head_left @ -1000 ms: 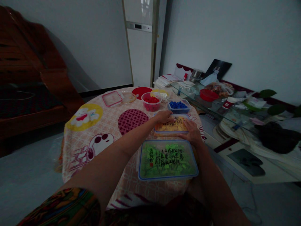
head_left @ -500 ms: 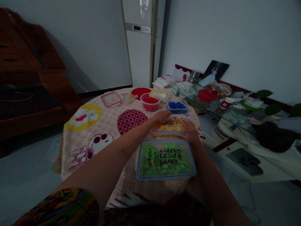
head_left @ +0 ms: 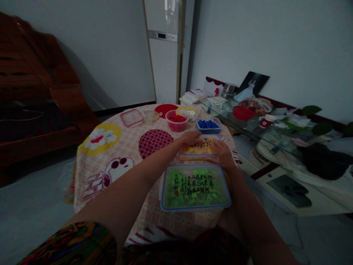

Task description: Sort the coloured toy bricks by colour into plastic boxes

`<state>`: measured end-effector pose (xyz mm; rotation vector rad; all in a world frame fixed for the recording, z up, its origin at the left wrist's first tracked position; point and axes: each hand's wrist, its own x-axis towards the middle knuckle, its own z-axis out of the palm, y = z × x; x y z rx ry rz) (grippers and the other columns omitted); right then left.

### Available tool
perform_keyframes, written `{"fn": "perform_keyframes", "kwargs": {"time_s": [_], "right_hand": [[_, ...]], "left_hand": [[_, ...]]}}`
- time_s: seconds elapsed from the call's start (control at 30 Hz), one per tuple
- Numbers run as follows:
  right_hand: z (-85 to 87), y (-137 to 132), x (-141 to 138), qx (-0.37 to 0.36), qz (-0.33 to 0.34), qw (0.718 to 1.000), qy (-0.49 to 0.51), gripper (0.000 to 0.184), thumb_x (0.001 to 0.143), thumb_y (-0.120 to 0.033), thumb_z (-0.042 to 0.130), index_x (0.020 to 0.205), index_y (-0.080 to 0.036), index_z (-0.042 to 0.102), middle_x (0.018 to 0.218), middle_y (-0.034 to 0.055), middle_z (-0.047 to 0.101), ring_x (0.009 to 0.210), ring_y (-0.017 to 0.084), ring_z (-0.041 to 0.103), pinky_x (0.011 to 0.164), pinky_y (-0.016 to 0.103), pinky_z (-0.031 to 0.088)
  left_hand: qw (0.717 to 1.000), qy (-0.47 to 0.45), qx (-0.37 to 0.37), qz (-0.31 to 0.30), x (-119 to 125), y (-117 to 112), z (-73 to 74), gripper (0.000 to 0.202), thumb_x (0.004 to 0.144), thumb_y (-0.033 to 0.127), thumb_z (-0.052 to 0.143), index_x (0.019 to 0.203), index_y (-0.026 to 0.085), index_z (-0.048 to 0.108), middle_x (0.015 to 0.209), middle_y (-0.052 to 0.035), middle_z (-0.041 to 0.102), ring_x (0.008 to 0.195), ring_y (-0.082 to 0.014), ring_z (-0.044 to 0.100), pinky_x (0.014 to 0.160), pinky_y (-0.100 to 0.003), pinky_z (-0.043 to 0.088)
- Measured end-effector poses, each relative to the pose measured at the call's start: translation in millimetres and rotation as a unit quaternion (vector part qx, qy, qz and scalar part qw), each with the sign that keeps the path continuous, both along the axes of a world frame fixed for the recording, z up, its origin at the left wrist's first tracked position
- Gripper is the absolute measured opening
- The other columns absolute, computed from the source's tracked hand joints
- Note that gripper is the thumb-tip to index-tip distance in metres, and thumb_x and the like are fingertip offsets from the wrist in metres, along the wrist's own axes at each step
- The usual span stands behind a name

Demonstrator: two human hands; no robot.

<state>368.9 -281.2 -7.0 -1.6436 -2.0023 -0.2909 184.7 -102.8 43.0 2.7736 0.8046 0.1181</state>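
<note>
In a dim room, a wooden seat stands left of the cloth-covered worktop. Near the worktop's far left edge lie a pink-rimmed rectangular lid and, just beside it, a round clear lid, on no container. Next, toward the far edge, the red-filled bowl is uncovered. The left hand rests on the far left part of the yellow box, which lies toward the worktop's right edge; whether those fingers grip cannot be told. The green box, nearer the worktop's near edge, has its lid on. The yellow box has its lid in place too, though whether it is fastened is unclear. Beyond it, by the far right edge, the blue-filled box is uncovered. The right hand lies spread, fingers apart, over the yellow box's right end.
</note>
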Motion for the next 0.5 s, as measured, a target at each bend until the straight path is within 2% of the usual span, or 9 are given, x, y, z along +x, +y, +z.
{"fn": "perform_keyframes", "kwargs": {"time_s": [0.13, 0.27, 0.4, 0.5], "right_hand": [[0.3, 1.5, -0.9, 0.005, 0.014, 1.0, -0.011, 0.069, 0.09, -0.069, 0.06, 0.133, -0.016, 0.067, 0.14, 0.021, 0.065, 0.133, 0.037, 0.057, 0.116, 0.058, 0.039], [-1.3, 0.5, -1.8, 0.001, 0.008, 1.0, -0.016, 0.068, 0.091, -0.068, 0.059, 0.133, -0.015, 0.066, 0.143, 0.021, 0.063, 0.136, 0.038, 0.055, 0.118, 0.059, 0.036], [-0.1, -1.9, -4.0, -0.003, 0.006, 1.0, 0.011, 0.068, 0.091, -0.067, 0.06, 0.137, -0.017, 0.065, 0.146, 0.0198, 0.061, 0.139, 0.037, 0.053, 0.119, 0.061, 0.035], [-1.0, -2.6, -3.8, 0.014, 0.013, 0.997, 0.07, 0.062, 0.092, -0.064, 0.059, 0.133, -0.018, 0.068, 0.141, 0.0185, 0.065, 0.134, 0.035, 0.057, 0.117, 0.059, 0.04]], "left_hand": [[1.0, -0.002, -0.006, 0.008, 0.9, -1.2, 2.6, 0.066, 0.096, 0.064, 0.048, 0.143, 0.018, 0.056, 0.141, -0.0125, 0.065, 0.123, -0.0279, 0.064, 0.101, -0.034, 0.049], [1.0, 0.0, -0.007, 0.008, 0.4, -2.9, 4.9, 0.065, 0.096, 0.063, 0.048, 0.14, 0.017, 0.059, 0.136, -0.0129, 0.068, 0.12, -0.0289, 0.065, 0.099, -0.035, 0.05], [1.0, -0.009, -0.006, 0.003, -1.8, -4.0, 2.7, 0.064, 0.098, 0.06, 0.047, 0.146, 0.018, 0.054, 0.147, -0.0129, 0.062, 0.13, -0.0282, 0.06, 0.108, -0.036, 0.047], [0.999, -0.04, 0.013, 0.001, -5.5, -6.3, -1.6, 0.059, 0.1, 0.051, 0.049, 0.148, 0.018, 0.052, 0.153, -0.013, 0.056, 0.139, -0.0268, 0.054, 0.116, -0.037, 0.041]]}}
